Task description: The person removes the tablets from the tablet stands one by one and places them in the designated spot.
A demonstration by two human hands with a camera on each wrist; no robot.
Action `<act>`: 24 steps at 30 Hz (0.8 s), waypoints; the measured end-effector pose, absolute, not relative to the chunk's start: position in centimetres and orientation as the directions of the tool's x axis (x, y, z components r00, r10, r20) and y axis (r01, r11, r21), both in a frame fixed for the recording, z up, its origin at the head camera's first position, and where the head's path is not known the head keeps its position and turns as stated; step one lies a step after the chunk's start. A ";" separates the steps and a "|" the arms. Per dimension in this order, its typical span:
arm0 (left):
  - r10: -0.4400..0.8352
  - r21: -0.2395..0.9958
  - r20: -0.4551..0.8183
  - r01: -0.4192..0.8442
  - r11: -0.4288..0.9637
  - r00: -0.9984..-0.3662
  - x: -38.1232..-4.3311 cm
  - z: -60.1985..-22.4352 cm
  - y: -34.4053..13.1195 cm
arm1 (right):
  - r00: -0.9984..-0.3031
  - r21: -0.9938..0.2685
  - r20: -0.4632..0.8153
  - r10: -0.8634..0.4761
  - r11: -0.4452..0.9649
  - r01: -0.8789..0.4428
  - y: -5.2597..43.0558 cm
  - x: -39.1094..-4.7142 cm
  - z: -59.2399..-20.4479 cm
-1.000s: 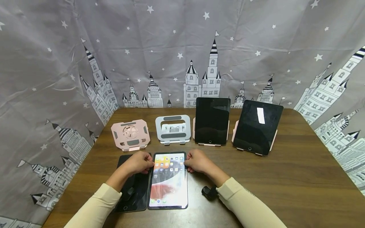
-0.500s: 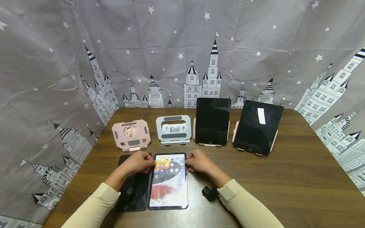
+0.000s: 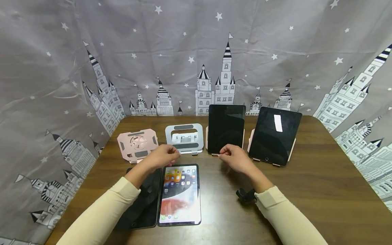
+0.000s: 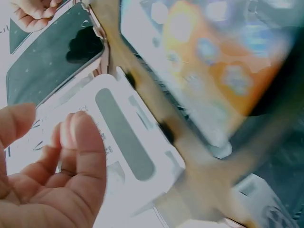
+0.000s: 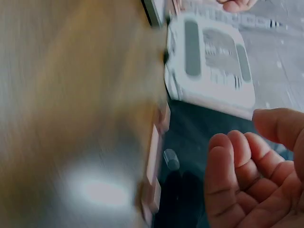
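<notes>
We find the left hand (image 3: 163, 156) and right hand (image 3: 236, 159) empty, fingers loosely curled, thumbs apart. The pale stand (image 3: 186, 145) sits between, far of the lit tablet (image 3: 180, 195); we judge it light, stiff, best held by its side edges. Open room lies near right on the table (image 3: 321, 190).

Even light fills the head view, with a sharp white reflection on the far right tablet (image 3: 273, 139) and soft glare on the near surface (image 3: 218, 217). Wrist views blur; the left shows the lit tablet (image 4: 213, 61) hazy.
</notes>
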State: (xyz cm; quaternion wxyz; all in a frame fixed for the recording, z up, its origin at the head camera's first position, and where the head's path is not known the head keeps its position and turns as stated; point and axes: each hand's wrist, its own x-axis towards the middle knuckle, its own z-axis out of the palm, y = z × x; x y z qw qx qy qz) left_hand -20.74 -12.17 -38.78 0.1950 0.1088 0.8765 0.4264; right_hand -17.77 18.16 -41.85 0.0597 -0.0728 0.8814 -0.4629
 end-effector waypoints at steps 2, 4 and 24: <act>0.372 0.803 -0.207 0.061 0.594 -0.905 -21.5 -38.3 -11.2 | -0.986 -0.817 -0.004 -0.167 0.569 -0.093 19.5 -18.2 -41.2; 0.389 0.829 -0.173 0.080 0.554 -0.905 -22.3 -38.0 -10.1 | -0.989 -0.812 0.015 -0.147 0.575 -0.098 20.7 -18.7 -40.4; 0.325 0.755 0.139 0.313 0.577 -0.935 -28.4 -36.2 -1.9 | -0.982 -0.679 0.187 -0.017 0.720 -0.142 26.2 -23.7 -36.0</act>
